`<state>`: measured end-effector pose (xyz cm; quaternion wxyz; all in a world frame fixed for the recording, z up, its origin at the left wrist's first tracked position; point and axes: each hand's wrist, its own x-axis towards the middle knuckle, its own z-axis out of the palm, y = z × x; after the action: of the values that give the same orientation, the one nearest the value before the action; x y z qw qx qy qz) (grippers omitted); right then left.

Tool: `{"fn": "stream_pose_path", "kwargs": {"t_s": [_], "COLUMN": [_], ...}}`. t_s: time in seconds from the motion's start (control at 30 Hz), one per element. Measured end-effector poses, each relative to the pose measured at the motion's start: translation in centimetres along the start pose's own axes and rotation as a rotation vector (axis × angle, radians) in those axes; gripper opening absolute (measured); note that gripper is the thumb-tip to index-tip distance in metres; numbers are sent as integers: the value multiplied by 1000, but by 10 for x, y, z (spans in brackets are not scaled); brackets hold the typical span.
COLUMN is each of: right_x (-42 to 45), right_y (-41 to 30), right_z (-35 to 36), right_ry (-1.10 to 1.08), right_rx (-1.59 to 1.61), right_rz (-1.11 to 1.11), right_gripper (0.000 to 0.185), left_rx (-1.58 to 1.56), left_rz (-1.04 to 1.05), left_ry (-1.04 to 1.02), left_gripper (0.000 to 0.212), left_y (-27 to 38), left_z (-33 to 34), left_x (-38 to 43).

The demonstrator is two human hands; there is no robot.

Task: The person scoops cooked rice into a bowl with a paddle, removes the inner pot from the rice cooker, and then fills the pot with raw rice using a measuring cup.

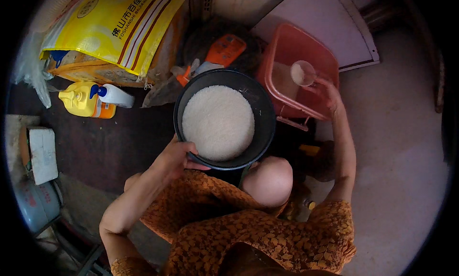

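Observation:
My left hand point(179, 156) grips the near left rim of a dark round pot point(263, 122), thumb over the edge. A mound of white rice point(218, 122) covers much of the pot's bottom, and a few grains cling to the inner wall. To the right, my right hand point(328, 93) holds a small clear cup point(303, 73) over the mouth of a pink plastic bin point(301, 36). Some rice shows inside the cup. More pale rice point(281, 79) lies in the bin, partly hidden by the cup and the bin's wall.
A yellow printed sack point(118, 36) lies over a box point(86, 64) at the upper left. Yellow jug point(77, 100) and white pump bottle point(116, 95) stand below it. Behind the pot lies an orange object point(226, 50). A white panel point(322, 18) leans behind the bin.

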<state>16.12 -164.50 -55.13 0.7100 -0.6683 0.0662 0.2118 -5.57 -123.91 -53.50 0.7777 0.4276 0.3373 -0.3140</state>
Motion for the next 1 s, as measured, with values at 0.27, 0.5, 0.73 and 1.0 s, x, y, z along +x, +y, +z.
{"fn": "stream_pose_path", "kwargs": {"t_s": [0.27,0.5,0.73,1.0], "right_x": [-21,-70,-69,-63], "right_y": [-21,-24,-3,-17], "right_z": [39,132,162,150], "right_ry": [58,-184,-220,-177], "right_rx": [-168,-429,-527,-59], "right_rz": [-67,-420,-564,-181], "right_gripper": [43,47,49,45], "left_rx": [-1,25,22,21], "left_rz": [20,3,6,24], "left_ry": [-16,0,-12,2], "left_gripper": [58,58,58,63], "left_y": [-5,-6,-4,-2], "left_z": [2,4,3,4], "left_x": [7,10,7,8]}}
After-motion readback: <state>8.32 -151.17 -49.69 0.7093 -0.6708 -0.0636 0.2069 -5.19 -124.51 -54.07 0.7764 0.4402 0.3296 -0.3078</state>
